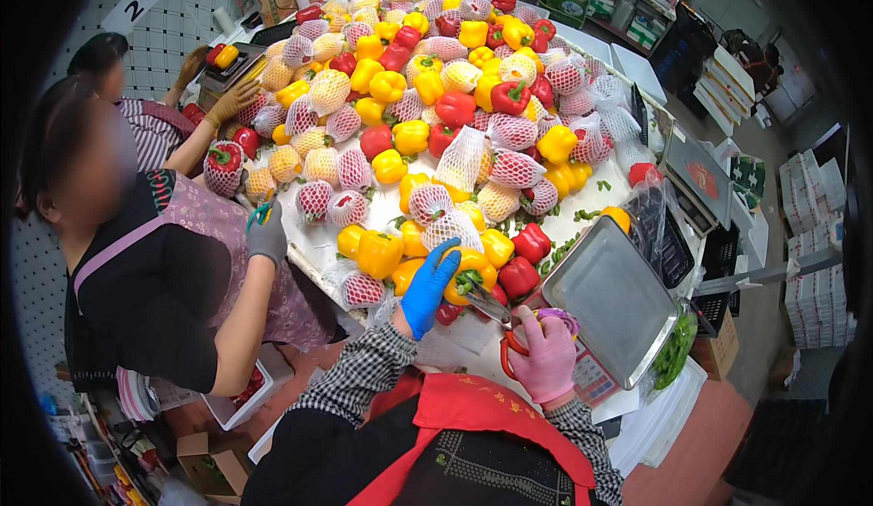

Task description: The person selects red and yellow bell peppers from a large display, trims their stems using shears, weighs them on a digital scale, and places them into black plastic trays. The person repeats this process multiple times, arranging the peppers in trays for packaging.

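Observation:
In a blue glove, my left hand [428, 289] grips a yellow bell pepper [483, 269] by its side, with the green stem turned towards me. My right hand [544, 357], gloved in pink, holds scissors [508, 334] by their red-orange handles. The blades reach to the pepper's stem. Beside the held pepper lie red bell peppers [518, 275] and another yellow bell pepper [380, 254]. Just behind it is a pepper in a white foam net [453, 231].
A large heap of netted and bare peppers [389, 86] covers the white table [310, 247]. A weighing scale [610, 298] stands close by my right hand. On the left, a co-worker's gloved hand [268, 233] holds green-handled scissors; another person works behind. Cut stems [563, 250] litter the table.

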The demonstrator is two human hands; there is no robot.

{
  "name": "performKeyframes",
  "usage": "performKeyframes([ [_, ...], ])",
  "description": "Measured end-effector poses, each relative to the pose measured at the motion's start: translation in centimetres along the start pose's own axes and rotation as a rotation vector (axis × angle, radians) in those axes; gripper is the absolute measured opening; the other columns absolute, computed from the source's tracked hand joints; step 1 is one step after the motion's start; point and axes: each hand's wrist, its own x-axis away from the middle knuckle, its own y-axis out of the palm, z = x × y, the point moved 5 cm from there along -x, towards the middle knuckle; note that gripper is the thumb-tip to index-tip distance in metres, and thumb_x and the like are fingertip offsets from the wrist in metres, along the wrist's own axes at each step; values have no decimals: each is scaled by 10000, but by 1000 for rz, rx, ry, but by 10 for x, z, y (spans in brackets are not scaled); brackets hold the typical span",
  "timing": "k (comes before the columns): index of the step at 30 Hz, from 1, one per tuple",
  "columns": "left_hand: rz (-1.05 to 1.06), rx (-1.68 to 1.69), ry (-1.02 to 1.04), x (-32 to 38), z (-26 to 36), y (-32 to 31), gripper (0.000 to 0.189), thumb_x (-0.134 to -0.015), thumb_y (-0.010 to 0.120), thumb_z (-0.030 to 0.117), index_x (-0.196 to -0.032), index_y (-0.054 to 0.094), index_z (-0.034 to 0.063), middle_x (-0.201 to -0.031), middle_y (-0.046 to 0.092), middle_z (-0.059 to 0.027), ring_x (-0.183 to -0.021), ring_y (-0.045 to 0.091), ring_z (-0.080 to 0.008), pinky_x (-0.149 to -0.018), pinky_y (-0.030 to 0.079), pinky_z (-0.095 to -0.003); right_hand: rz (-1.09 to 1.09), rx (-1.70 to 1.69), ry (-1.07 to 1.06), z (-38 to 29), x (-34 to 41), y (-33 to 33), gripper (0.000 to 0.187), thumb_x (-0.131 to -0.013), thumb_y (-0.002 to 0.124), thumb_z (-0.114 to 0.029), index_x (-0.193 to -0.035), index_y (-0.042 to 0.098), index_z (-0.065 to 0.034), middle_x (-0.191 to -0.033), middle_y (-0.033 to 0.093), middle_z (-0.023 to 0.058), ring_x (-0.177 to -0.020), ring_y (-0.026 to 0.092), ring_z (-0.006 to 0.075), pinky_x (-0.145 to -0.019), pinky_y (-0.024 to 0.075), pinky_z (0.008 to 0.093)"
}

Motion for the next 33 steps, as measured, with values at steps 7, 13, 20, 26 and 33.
performKeyframes([
  [7,-142,-72,-128,7,0,-14,538,-1083,362,394,-1427,485,-1,-1342,604,-117,-1207,599,-210,-1009,491,-336,-159,-521,382,11,13,6,533,-777,775,-134,-1273,586,-89,-916,608,89,-783,622,200,-711,517,308],
  [13,-232,193,-170,26,0,-9,596,-977,605,353,-1464,419,65,-1393,542,-105,-1228,583,-251,-979,520,-354,-256,-516,326,19,28,35,553,-829,758,-241,-1321,558,-88,-875,629,107,-710,645,248,-642,529,356],
  [20,-10,-256,-86,33,-8,-42,607,-886,748,286,-1375,473,54,-1275,585,-137,-1151,600,-216,-961,517,-341,-350,-275,307,26,48,53,521,-848,719,-257,-1317,548,-110,-1001,686,175,-878,671,378,-727,537,452],
  [26,-90,-310,-40,37,8,-38,488,-903,723,258,-1307,552,45,-1246,609,-110,-1103,605,-188,-949,498,-305,-357,-422,441,55,88,59,473,-852,711,-284,-1280,579,-133,-981,690,209,-925,664,405,-770,536,459],
  [33,-325,-318,7,0,-2,50,725,-827,814,228,-1424,433,70,-1300,590,-145,-1193,588,-230,-1042,477,-377,-525,-459,561,76,137,72,473,-845,720,-328,-1270,599,-159,-996,683,237,-951,656,425,-783,532,462],
])
